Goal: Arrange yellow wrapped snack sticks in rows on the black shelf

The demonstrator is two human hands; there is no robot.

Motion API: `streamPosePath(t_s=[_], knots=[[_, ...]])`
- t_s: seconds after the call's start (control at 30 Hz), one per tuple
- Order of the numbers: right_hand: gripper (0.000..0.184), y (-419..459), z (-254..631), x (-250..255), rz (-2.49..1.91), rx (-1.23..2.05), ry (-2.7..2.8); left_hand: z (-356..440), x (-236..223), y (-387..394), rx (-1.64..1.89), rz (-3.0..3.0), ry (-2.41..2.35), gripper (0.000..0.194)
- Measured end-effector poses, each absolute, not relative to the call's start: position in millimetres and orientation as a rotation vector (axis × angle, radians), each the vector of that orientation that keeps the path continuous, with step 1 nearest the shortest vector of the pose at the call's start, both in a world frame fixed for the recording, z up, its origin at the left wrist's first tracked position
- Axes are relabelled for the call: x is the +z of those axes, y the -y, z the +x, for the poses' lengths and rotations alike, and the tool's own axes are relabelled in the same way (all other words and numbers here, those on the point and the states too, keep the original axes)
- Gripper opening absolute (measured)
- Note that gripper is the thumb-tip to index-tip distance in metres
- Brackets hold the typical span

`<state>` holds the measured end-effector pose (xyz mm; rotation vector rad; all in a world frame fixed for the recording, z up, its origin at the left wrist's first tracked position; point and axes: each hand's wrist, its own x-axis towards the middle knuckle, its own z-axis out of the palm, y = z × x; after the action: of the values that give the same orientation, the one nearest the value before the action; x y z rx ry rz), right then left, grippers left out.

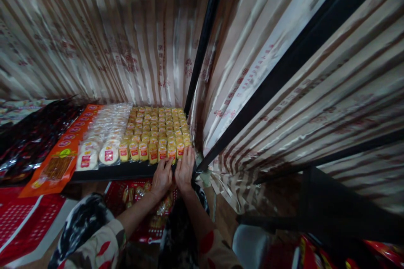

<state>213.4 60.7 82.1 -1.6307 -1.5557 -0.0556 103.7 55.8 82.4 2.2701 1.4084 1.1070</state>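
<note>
Rows of small yellow cakes in clear wrappers (153,151), with red and white labels, stand packed together at the right end of a dark shelf (116,172). At the front edge, my left hand (162,178) has its fingertips against the lower part of the front packets, fingers slightly bent and not closed round any. Beside it, my right hand (185,169) lies with fingers stretched out along the front packets at the right corner. Some packet bottoms are hidden behind my fingers. Below the shelf, a red basket (109,193) holds more wrapped yellow pieces (162,208), partly hidden by my forearms.
Left of the cakes are round white wrapped pieces (109,153), an orange packet (59,168) overhanging the edge, and dark shiny packages (34,143). Pleated printed fabric (142,50) hangs behind black bars (261,88). A red perforated basket (25,218) is at lower left.
</note>
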Motion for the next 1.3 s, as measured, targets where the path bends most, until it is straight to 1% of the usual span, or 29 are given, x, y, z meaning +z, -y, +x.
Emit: streamPosePath(t_s=[0.37,0.63,0.87,1.3], knots=[[0.053,-65.7,216.1,84.2,-1.627,-0.106,1.602,109.6,77.2,-58.2,1.150,2.208,-1.411,0.049],[0.052,-67.7,216.9,91.7,-1.649,-0.108,1.608,111.0,78.0,-61.6,1.167,2.131,-1.397,0.046],[0.052,-70.4,217.2,88.3,-1.652,-0.143,1.630,112.4,78.4,-66.7,1.169,2.148,-1.406,0.044],[0.044,-70.4,222.3,91.3,-1.574,-0.100,1.513,109.8,68.3,-66.3,1.121,2.267,-1.366,0.054]])
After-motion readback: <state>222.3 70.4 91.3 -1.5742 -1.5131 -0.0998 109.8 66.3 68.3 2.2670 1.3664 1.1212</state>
